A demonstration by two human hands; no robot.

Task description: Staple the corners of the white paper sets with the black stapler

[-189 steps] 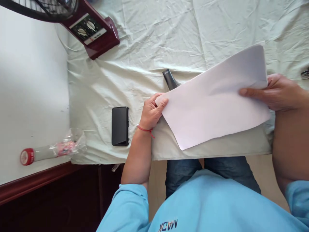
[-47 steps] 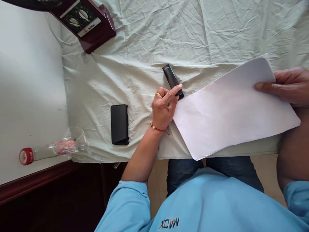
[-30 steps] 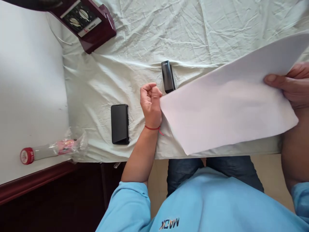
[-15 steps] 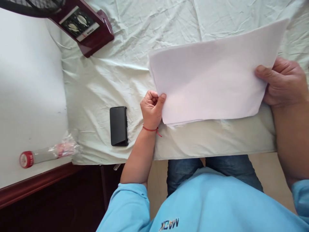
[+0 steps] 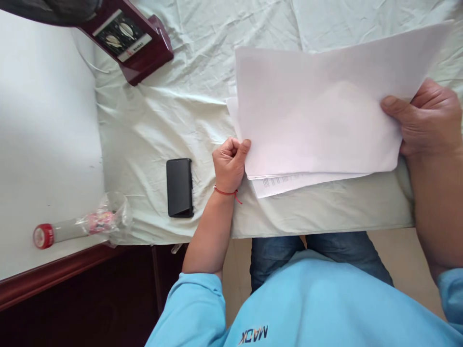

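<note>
A stack of white paper sheets (image 5: 318, 115) is held above the cloth-covered table, blank on its top face. My right hand (image 5: 428, 118) grips the right side, thumb on top and fingers hidden underneath. At the left edge, my left hand (image 5: 229, 164) is closed with curled fingers, its thumb tip against the paper. A lower sheet with printed text (image 5: 277, 184) sticks out slantwise below the stack's near edge. More sheet edges show on the left, behind the top sheet.
A black phone (image 5: 180, 188) lies on the pale green cloth (image 5: 144, 130), left of my left arm. Farther back stands a dark red wooden stand (image 5: 144, 53) with a printed label. At lower left, a clear tube with a red cap (image 5: 44, 236) lies beside crumpled plastic wrap (image 5: 119, 217).
The top sheets have shifted slightly up and to the right. Lower sheets have spread apart from them, exposing a printed page at the near edge. Both hands have stayed nearly in place.
</note>
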